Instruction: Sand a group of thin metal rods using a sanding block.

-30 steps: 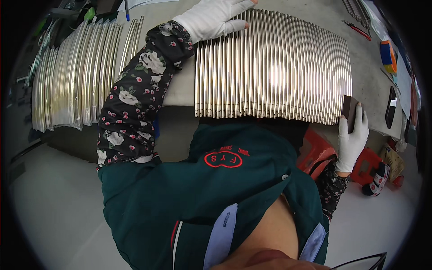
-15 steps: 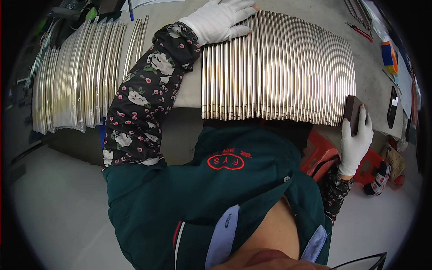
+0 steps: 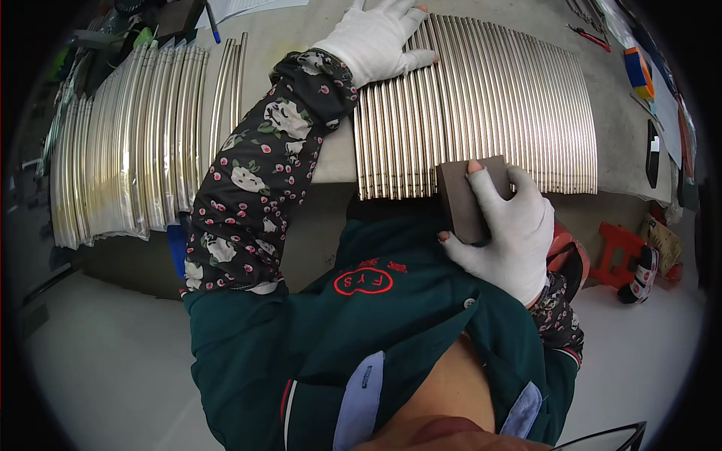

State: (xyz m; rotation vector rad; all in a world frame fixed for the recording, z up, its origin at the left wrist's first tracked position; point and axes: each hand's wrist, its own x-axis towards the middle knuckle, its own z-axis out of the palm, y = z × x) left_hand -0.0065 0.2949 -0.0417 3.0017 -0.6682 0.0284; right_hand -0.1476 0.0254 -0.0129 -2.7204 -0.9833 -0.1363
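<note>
A row of shiny metal tubes [image 3: 519, 105] lies side by side on the table, their near ends lined up by its front edge. Across the far part of the row's left half rests my left hand [image 3: 376, 45], in a white glove with bare fingertips, flat with the fingers spread. My right hand [image 3: 519, 240], gloved the same way, grips a dark brown rectangular block [image 3: 468, 199]. The block is at the near ends of the tubes, right of the row's middle, and covers some of them.
Plastic-wrapped tubes [image 3: 128, 135] lie at the left, with a few loose tubes [image 3: 228, 90] beside them. A blue pen [image 3: 213, 24] and papers are at the far left. Red-handled pliers [image 3: 590, 37], an orange-and-blue roll [image 3: 639, 74] and a black tool [image 3: 653, 154] lie at the right.
My right hand has brought the block leftward from the row's right end along the near tube ends. My left hand has shifted slightly right, still on the tubes.
</note>
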